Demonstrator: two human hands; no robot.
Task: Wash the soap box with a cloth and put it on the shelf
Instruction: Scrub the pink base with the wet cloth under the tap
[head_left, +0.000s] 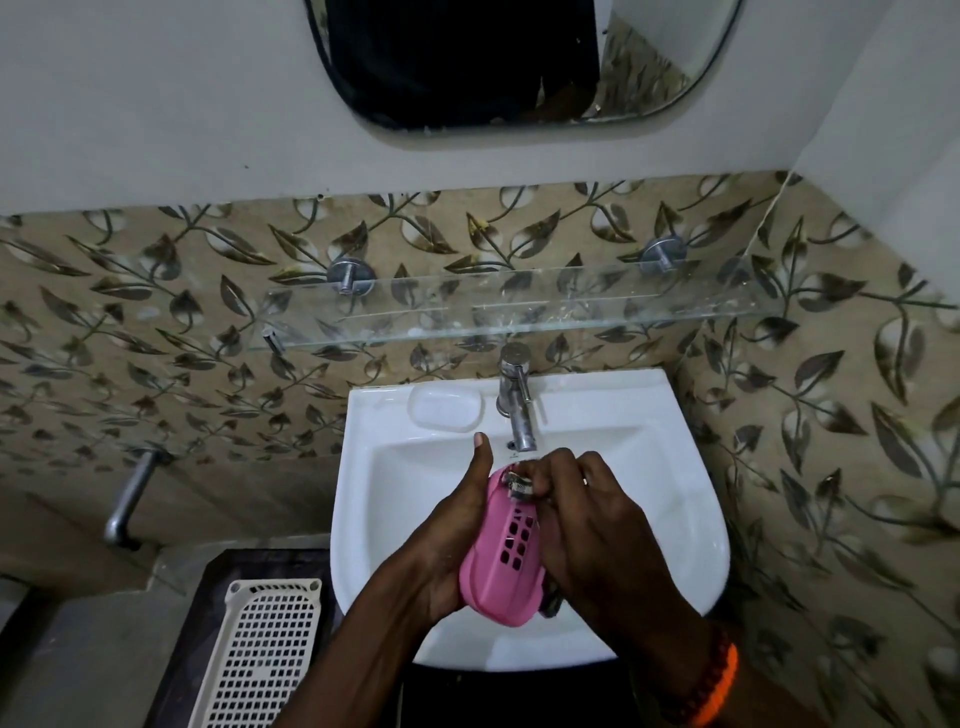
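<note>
A pink soap box (501, 561) with a grid of square holes is held over the white sink (649, 441). My left hand (457, 525) grips it from the left side, thumb pointing up toward the tap. My right hand (587, 530) curls over its right side and pinches a small grey cloth (517, 483) against the box's top end. More of the cloth shows below the hand near the box's lower edge. A glass shelf (519, 306) is fixed to the tiled wall above the sink and carries nothing.
A steel tap (517, 410) stands at the back of the sink, beside a moulded soap recess (445, 409). A cream perforated tray (265, 654) lies low on the left. A metal pipe (127, 504) sticks out of the left wall. A mirror (519, 57) hangs above.
</note>
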